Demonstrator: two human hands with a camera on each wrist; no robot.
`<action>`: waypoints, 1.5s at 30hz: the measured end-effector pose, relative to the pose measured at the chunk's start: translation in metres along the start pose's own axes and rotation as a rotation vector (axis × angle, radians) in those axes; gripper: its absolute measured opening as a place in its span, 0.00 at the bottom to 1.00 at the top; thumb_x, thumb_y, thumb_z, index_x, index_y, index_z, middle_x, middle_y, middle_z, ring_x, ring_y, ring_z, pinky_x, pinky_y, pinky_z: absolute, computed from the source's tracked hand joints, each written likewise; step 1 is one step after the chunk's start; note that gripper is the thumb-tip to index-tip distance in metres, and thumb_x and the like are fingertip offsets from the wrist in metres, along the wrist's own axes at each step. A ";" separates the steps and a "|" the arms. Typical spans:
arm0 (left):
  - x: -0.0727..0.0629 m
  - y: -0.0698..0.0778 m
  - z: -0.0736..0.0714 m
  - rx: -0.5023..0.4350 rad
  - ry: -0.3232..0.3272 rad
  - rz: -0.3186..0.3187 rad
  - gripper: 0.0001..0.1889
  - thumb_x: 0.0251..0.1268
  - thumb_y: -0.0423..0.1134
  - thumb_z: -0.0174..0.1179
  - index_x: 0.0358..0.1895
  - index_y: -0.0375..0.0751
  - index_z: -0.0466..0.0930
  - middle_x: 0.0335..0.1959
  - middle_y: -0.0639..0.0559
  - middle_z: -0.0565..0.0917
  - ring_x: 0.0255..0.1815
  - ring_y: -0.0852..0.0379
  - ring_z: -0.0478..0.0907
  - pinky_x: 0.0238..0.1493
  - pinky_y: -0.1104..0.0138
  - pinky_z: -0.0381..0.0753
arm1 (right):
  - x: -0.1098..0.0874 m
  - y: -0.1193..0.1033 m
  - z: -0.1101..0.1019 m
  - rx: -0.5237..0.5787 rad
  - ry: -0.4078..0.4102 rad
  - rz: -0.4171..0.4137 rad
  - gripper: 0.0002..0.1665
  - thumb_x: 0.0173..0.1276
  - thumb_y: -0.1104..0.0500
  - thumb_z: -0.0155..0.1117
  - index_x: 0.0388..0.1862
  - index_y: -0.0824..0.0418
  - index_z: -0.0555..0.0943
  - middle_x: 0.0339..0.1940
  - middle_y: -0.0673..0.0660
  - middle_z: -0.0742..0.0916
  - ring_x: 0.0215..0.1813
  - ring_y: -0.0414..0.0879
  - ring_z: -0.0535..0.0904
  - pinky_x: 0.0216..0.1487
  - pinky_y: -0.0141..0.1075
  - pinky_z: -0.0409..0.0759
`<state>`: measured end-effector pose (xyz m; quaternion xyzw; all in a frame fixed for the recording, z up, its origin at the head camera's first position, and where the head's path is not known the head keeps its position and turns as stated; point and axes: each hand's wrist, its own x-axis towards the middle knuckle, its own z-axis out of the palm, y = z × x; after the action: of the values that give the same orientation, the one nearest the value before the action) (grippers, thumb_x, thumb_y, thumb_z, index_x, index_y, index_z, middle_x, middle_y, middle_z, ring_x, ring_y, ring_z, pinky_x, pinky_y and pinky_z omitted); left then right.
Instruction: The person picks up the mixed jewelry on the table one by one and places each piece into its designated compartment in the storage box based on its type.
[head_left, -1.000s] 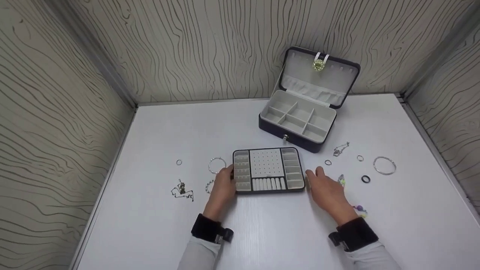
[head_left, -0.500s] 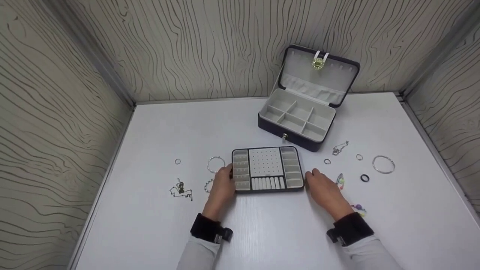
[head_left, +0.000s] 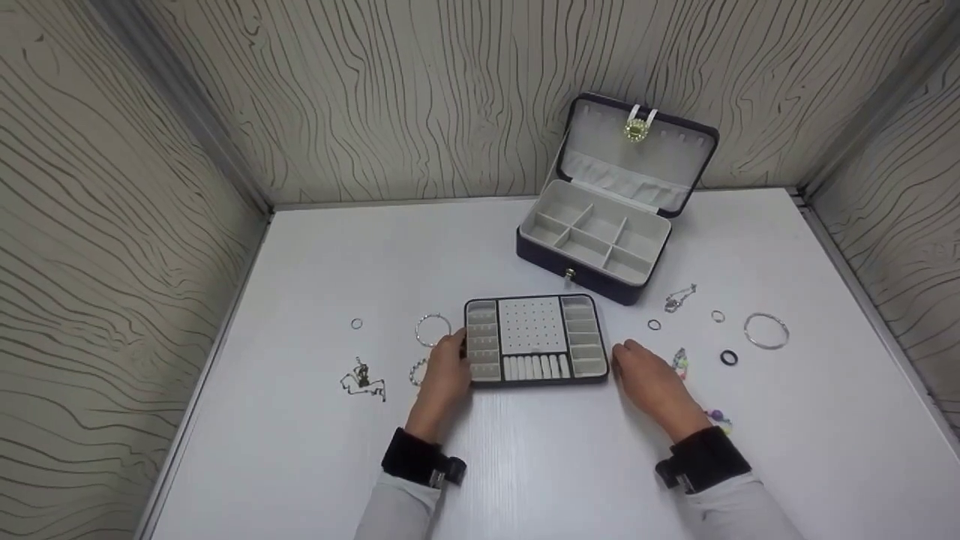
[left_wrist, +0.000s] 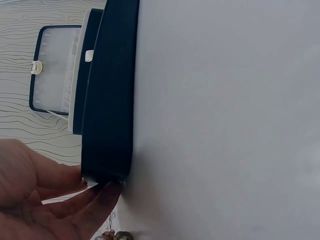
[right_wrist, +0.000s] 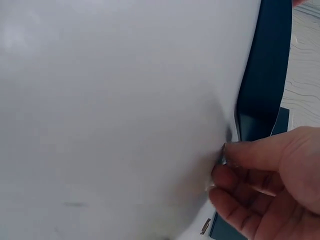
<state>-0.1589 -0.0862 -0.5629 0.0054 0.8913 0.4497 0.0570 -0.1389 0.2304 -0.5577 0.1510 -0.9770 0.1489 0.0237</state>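
Observation:
A dark-rimmed jewelry tray (head_left: pixel 534 326) with white divided slots, a dotted panel and ring rolls lies at mid-table. My left hand (head_left: pixel 445 375) grips its left end; in the left wrist view the thumb (left_wrist: pixel 55 172) is at the upper edge and the fingers reach the lower edge. Just off the tray's right end is my right hand (head_left: pixel 651 382). Its thumb and forefinger pinch a small shiny piece (right_wrist: pixel 223 157), mostly hidden by the fingertips, so I cannot tell its kind. In the right wrist view the tray's dark side (right_wrist: pixel 265 75) rises just past these fingertips.
Behind stands an open jewelry box (head_left: pixel 600 247) with divided compartments. Left lie a chain necklace (head_left: pixel 364 384), a ring (head_left: pixel 356 324) and two bracelets, one a bangle (head_left: pixel 417 337). Right lie a silver bangle (head_left: pixel 766 348), a black ring (head_left: pixel 729 358), small rings, a chain (head_left: pixel 679 298) and beaded pieces (head_left: pixel 718 416).
My right hand's raised forefinger has come down and curled in towards the thumb, uncovering more of the beaded piece beside it. The left hand and the tray stay in place.

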 end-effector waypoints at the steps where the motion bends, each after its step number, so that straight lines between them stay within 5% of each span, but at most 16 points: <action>1: 0.000 0.000 0.000 -0.004 -0.001 0.000 0.30 0.60 0.18 0.48 0.69 0.28 0.65 0.60 0.35 0.76 0.63 0.43 0.71 0.66 0.55 0.69 | 0.001 0.000 -0.001 0.024 -0.007 0.024 0.03 0.67 0.71 0.58 0.39 0.69 0.77 0.33 0.61 0.79 0.36 0.59 0.80 0.39 0.51 0.80; 13: 0.000 0.001 -0.003 -0.008 0.003 0.006 0.29 0.61 0.18 0.49 0.69 0.26 0.64 0.58 0.34 0.76 0.62 0.41 0.72 0.65 0.54 0.69 | 0.018 -0.016 -0.010 0.479 0.214 0.173 0.07 0.58 0.73 0.65 0.35 0.65 0.81 0.33 0.57 0.83 0.35 0.48 0.81 0.37 0.40 0.79; 21: 0.001 0.002 -0.003 0.035 0.009 0.046 0.26 0.61 0.19 0.51 0.65 0.28 0.70 0.50 0.40 0.80 0.55 0.45 0.77 0.60 0.56 0.75 | 0.030 -0.034 -0.011 0.727 0.130 0.235 0.09 0.63 0.70 0.65 0.43 0.68 0.80 0.38 0.58 0.84 0.38 0.50 0.84 0.35 0.29 0.80; 26: 0.001 0.001 -0.003 0.054 0.009 0.047 0.26 0.62 0.20 0.51 0.66 0.26 0.68 0.55 0.36 0.78 0.60 0.42 0.74 0.64 0.54 0.72 | 0.041 -0.037 -0.004 0.831 0.037 0.235 0.11 0.65 0.69 0.64 0.46 0.72 0.81 0.38 0.59 0.85 0.38 0.50 0.85 0.36 0.31 0.81; 31: 0.001 0.000 -0.001 0.057 0.006 0.026 0.26 0.64 0.22 0.51 0.67 0.25 0.66 0.59 0.33 0.76 0.63 0.40 0.71 0.66 0.53 0.69 | 0.050 -0.037 0.005 0.840 -0.010 0.278 0.13 0.67 0.68 0.63 0.50 0.70 0.81 0.40 0.58 0.85 0.40 0.48 0.83 0.39 0.33 0.83; 45: 0.001 0.000 0.000 0.092 0.013 0.042 0.26 0.64 0.21 0.50 0.67 0.26 0.66 0.56 0.32 0.76 0.61 0.39 0.73 0.64 0.52 0.71 | 0.057 -0.037 0.019 0.735 0.036 0.296 0.10 0.66 0.66 0.66 0.46 0.65 0.84 0.40 0.56 0.86 0.43 0.49 0.81 0.46 0.40 0.80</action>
<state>-0.1601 -0.0861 -0.5630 0.0237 0.9111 0.4094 0.0417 -0.1825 0.1749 -0.5598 0.0043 -0.8693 0.4930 -0.0364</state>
